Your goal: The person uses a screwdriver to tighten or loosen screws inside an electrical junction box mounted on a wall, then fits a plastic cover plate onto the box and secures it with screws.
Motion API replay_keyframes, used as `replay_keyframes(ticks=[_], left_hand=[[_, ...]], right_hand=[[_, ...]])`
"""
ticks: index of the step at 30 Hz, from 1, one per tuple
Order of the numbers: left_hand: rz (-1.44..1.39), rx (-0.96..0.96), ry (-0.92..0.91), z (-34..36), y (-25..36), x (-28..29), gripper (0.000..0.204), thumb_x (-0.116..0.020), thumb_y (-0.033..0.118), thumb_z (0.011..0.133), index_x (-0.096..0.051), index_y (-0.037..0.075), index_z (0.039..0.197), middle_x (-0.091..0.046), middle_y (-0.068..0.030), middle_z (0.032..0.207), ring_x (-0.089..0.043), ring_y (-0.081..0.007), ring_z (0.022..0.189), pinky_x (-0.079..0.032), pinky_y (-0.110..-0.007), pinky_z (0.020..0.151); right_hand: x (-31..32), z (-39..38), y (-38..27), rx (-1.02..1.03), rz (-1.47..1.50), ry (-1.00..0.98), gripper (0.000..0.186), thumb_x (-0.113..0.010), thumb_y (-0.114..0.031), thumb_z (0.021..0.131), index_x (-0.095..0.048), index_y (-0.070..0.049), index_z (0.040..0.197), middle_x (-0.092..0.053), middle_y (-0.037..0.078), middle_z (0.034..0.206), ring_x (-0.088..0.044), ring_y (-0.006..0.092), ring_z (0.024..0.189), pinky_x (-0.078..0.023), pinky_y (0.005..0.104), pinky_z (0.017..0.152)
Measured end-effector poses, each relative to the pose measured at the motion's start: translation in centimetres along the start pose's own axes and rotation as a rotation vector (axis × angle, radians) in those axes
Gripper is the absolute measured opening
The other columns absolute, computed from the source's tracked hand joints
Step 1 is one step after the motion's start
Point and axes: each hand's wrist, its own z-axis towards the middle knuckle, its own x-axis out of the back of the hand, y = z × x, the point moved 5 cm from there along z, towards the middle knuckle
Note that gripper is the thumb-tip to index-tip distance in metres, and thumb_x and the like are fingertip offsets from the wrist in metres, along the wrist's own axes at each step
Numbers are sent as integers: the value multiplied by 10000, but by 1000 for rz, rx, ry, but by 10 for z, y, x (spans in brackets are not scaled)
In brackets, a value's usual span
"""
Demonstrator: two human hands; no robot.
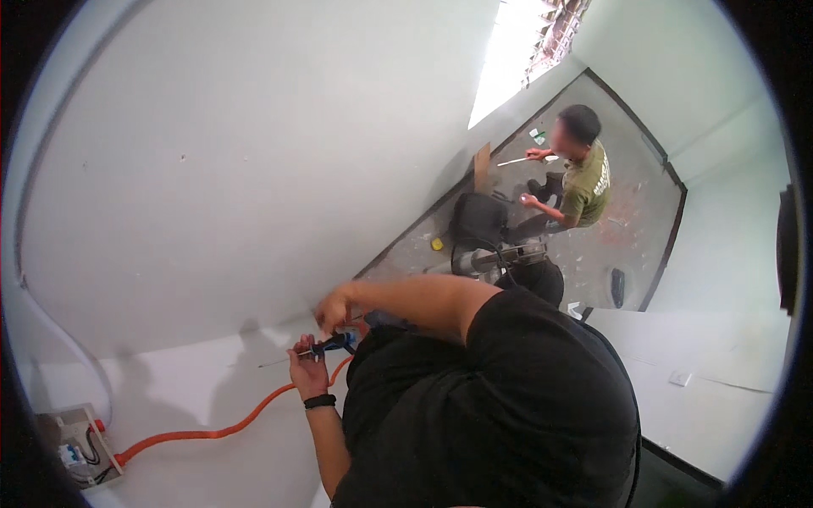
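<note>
Left hand (308,366) closed in a firm grip on the blue-handled screwdriver (326,345), right hand (333,309) pinching at twelve o'clock of it on the orange conduit (212,430) end, conduit trailing off toward eight o'clock into the wall box (76,444) — best kept steady, tip square, no slipping.

A co-worker (580,173) in an olive shirt crouches on the grey floor (627,245), holding a thin white strip (518,160). Near that person stand a black bag (477,218) and a grey power tool (500,256). A small yellow object (437,244) lies by the wall's foot, a cardboard piece (482,167) leans against the wall, and a dark flat object (617,286) lies further right. A bright window (525,42) sits at the top.
</note>
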Motion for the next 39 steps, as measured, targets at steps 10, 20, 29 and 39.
replay_keyframes(ticks=[10,20,29,39], left_hand=[[-113,-76,149,3,8,46,331,-536,346,1080,-601,63,1240,-488,24,656,-550,-156,691,-477,-361,737],[-90,-175,221,21,2,52,396,-587,342,1056,-575,82,1356,-575,-3,785,-569,-131,758,-471,-275,622],[224,-207,18,13,17,3,311,-606,285,1043,-646,71,1265,-654,-25,957,-581,-95,798,-428,-247,580],[651,-282,-152,-55,54,-84,283,-626,172,1033,-660,46,1285,-730,-34,986,-610,-63,780,-449,-206,566]], right_hand=[[231,-242,224,-766,-527,321,568,-774,-538,814,-776,-5,1010,-760,180,1012,-711,383,935,-557,521,836],[204,-498,329,-1300,-390,1304,585,-674,-500,828,-724,-7,1140,-675,201,1238,-632,345,1164,-487,448,954],[180,-516,297,394,-477,884,318,-756,-209,858,-646,-17,1086,-643,121,966,-643,270,897,-570,398,811],[126,-366,-93,7,382,985,602,-686,-192,944,-478,10,1473,-677,119,1140,-668,195,941,-568,322,740]])
